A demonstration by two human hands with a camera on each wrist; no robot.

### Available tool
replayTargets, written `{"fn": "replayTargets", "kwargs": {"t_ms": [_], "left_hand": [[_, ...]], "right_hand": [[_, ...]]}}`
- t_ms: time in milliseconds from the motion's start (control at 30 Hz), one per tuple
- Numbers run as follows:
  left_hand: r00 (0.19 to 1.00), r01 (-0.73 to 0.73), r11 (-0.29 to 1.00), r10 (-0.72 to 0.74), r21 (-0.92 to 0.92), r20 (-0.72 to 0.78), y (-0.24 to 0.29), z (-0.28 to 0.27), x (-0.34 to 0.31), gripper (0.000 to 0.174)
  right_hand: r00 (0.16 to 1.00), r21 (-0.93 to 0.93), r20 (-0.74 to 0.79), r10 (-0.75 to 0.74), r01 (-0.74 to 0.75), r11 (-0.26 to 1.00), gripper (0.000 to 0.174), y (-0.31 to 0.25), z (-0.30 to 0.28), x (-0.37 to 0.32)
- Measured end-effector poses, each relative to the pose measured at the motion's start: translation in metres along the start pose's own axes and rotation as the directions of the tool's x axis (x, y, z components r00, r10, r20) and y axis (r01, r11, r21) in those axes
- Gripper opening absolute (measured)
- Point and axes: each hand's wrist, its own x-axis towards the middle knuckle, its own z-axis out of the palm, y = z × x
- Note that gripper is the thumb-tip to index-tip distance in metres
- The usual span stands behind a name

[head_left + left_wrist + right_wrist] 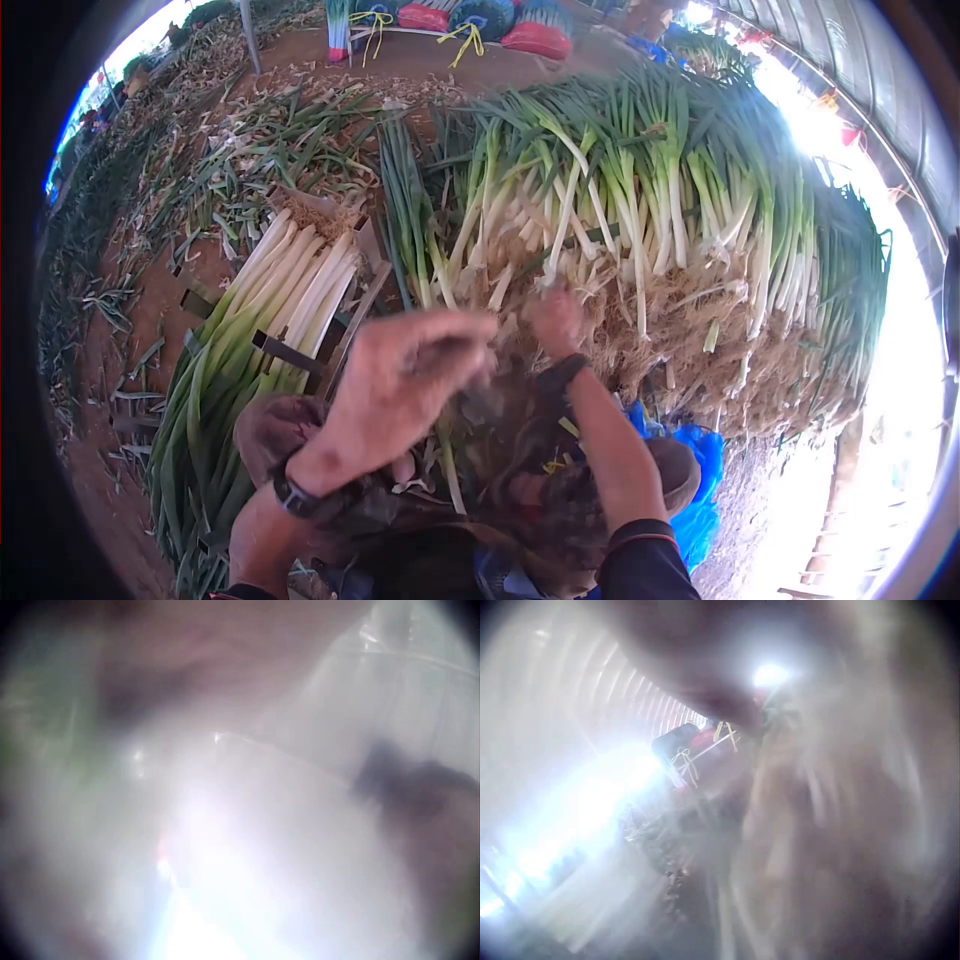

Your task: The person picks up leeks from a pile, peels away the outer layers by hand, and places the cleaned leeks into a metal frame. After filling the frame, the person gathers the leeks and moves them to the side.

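Observation:
My left hand [395,375] is raised in front of my lap, its fingers loosely bent and nothing visible in them. My right hand [556,322] reaches to the root ends of a large pile of leeks [660,200]; blur hides whether its fingers grip a stalk. To the left, trimmed leeks [290,280] lie side by side in a metal rack [368,245], white ends away from me. One loose leek [450,465] lies between my legs. Both wrist views are heavily blurred.
Leaf scraps [290,145] cover the soil at the back left. Filled bags with yellow ties [482,20] stand at the far side. Blue plastic [700,490] lies by my right knee. Matted roots [700,350] line the pile's near edge.

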Motion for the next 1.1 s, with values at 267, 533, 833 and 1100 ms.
{"fn": "replayTargets", "kwargs": {"t_ms": [267,533,833,1100], "left_hand": [[0.99,0.104,0.909,-0.054,0.404,-0.133,-0.076,-0.009,0.07,0.025],[0.992,-0.124,0.723,0.092,0.68,0.083,-0.093,0.001,0.091,0.02],[0.978,-0.192,0.756,0.094,0.626,0.186,-0.12,0.009,0.104,0.013],[0.969,-0.141,0.773,-0.02,0.618,0.245,-0.14,0.021,0.115,0.019]], "right_hand": [[0.954,-0.16,-0.156,0.255,-0.279,0.947,0.119,0.024,-0.008,0.125],[0.954,-0.263,-0.148,0.261,-0.293,0.919,0.106,0.026,0.003,0.179],[0.978,0.123,0.183,0.1,-0.124,0.985,0.05,0.048,-0.092,0.199],[0.84,0.349,0.536,0.079,-0.306,0.886,0.057,-0.016,-0.145,0.154]]}}
